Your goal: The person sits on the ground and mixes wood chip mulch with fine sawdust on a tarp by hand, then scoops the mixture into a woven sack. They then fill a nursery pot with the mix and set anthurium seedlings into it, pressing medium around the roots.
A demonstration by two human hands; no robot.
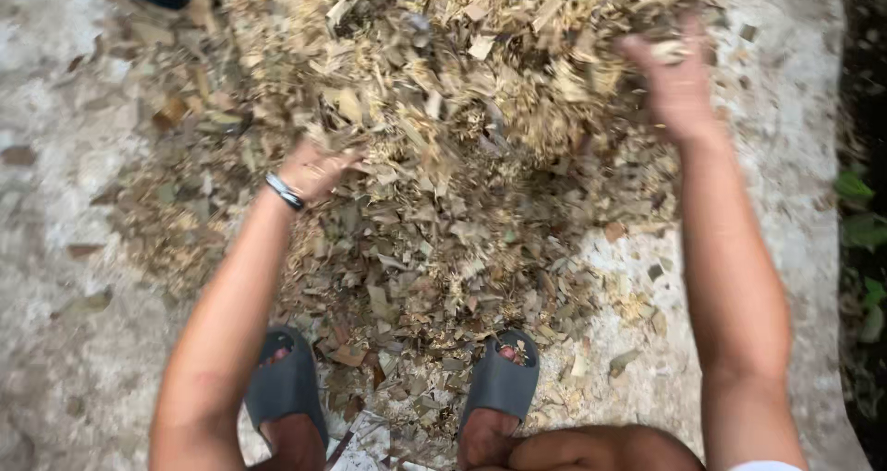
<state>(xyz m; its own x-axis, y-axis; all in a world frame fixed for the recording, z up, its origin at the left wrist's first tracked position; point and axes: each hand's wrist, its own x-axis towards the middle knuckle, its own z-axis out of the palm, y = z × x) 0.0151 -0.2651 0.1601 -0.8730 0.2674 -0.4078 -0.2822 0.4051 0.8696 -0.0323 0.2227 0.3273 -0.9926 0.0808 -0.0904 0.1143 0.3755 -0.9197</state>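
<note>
Leaves (462, 129), dry, tan and mixed with straw-like chaff, lie in a broad heap on a pale concrete floor (74, 369), thickest at the top of the view and thinning toward the person's feet. Both arms reach forward into the heap from either side, as if to gather it between them. The left hand (312, 169) is sunk in the litter at the heap's left side, fingers buried, so I cannot tell whether it is spread or closed; a dark band (285, 192) circles its wrist. The right hand (674, 78) is blurred at the far right edge of the heap, fingers curled around a small clump. Grey slippers (499, 379) stand at the near rim, scraps scattered over them. Green plants (859, 212) edge the floor on the right.
</note>
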